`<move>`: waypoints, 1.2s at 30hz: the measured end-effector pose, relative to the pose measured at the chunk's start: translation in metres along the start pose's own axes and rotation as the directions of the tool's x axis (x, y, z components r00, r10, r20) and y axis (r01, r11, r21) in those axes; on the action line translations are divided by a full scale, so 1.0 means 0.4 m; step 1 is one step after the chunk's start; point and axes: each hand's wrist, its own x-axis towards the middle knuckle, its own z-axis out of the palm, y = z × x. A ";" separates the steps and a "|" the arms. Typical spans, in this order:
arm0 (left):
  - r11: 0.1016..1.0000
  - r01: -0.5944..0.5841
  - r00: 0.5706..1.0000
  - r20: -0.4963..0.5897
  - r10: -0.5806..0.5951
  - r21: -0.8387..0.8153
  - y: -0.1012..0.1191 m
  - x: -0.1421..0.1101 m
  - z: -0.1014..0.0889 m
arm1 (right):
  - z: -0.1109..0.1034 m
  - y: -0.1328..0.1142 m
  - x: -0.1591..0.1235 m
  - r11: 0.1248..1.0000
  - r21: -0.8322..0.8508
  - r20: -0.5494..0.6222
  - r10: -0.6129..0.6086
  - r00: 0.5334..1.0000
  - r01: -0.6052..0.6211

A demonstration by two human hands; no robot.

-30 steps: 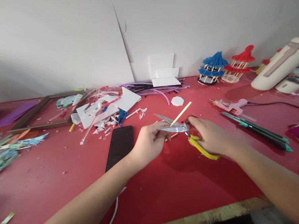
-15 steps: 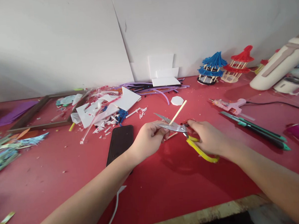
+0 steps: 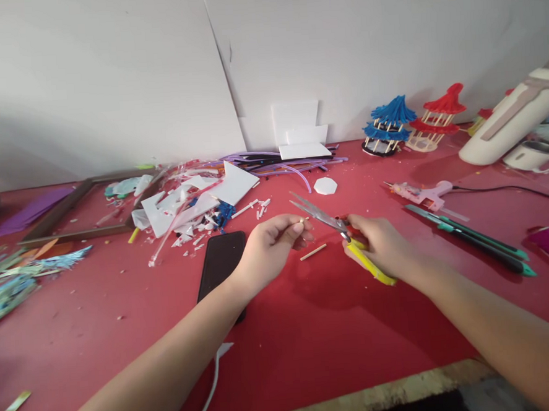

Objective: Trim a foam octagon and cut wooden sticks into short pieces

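My right hand (image 3: pixel 383 246) grips the yellow handles of a pair of scissors (image 3: pixel 324 217), whose steel blades are shut and point up and left. My left hand (image 3: pixel 271 248) is pinched just left of the blade tips, with a short stub of wooden stick barely showing at its fingertips. A short cut piece of wooden stick (image 3: pixel 313 252) lies on the red table (image 3: pixel 310 333) between my hands.
A black phone (image 3: pixel 221 263) lies left of my left hand. Behind it is a heap of white foam scraps (image 3: pixel 195 201) and purple straws (image 3: pixel 281 165). A pink glue gun (image 3: pixel 420 194), green-tipped tools (image 3: pixel 472 238), two small pagoda models (image 3: pixel 413 122) and a white bottle (image 3: pixel 513 119) stand to the right.
The scissors closed on the long wooden stick held by my left hand. The long part is gone from view, and the blades now point further up.
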 end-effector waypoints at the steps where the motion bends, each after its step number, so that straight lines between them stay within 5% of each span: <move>1: 1.000 -0.007 1.000 -0.011 0.007 -0.008 -0.001 0.000 0.000 | -0.003 0.001 0.001 1.000 0.000 -0.012 0.004 1.000 -0.004; 17: 0.925 -0.256 0.962 -0.021 0.272 0.279 -0.011 -0.016 -0.001 | -0.031 -0.010 -0.007 0.935 -0.322 -0.015 -0.164 0.986 0.150; 36: 0.916 -0.277 0.948 -0.075 0.310 0.291 -0.014 -0.021 0.006 | -0.032 -0.015 -0.012 0.907 -0.393 -0.108 -0.208 0.972 0.150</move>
